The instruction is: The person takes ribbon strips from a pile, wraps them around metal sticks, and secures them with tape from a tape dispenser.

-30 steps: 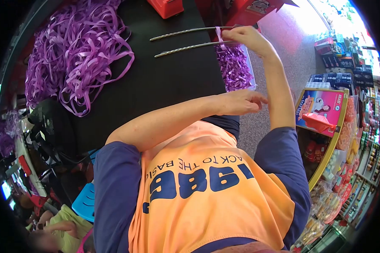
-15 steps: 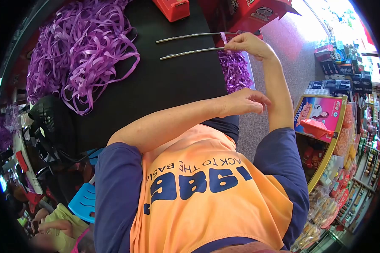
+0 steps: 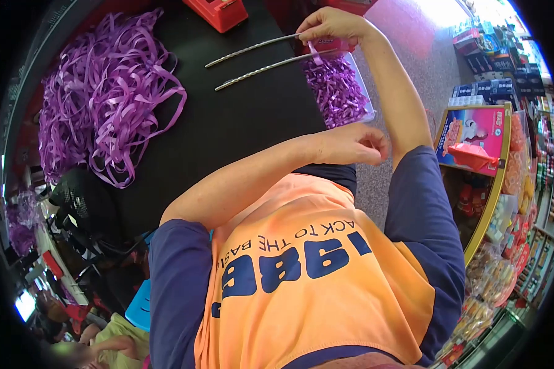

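Up at the far right corner of the black tabletop point(image 3: 240, 129), in the head view, the right hand point(image 3: 332, 24) was closed around the near ends of two twisted metal rods point(image 3: 258, 55). Its fingers point(image 3: 317, 27) were wrapped tight over the rod ends with the thumb underneath, so no gap showed between them. The rods ran out leftward from the fist, side by side and slightly apart, over the tabletop. A short purple ribbon strip point(image 3: 314, 55) hung just below the knuckles, looped about the rods where they left the grip; how it was wound was too small to tell.

Directly under that hand, at the tabletop's right edge, sat a clear tray point(image 3: 364, 92) filled with purple ribbon curls point(image 3: 333, 89).

The left hand point(image 3: 351, 144) hovered beyond the tabletop's near right corner, just beside the tray's near end and well apart from the rods. Its fingers point(image 3: 375, 138) were curled in, tips drawn to the thumb as in a pinch; whether anything lay between them could not be made out.

Across the tabletop's left side spread a loose heap of purple ribbon point(image 3: 104, 98). A red box point(image 3: 218, 12) stood at the far edge, near the rods' free tips.
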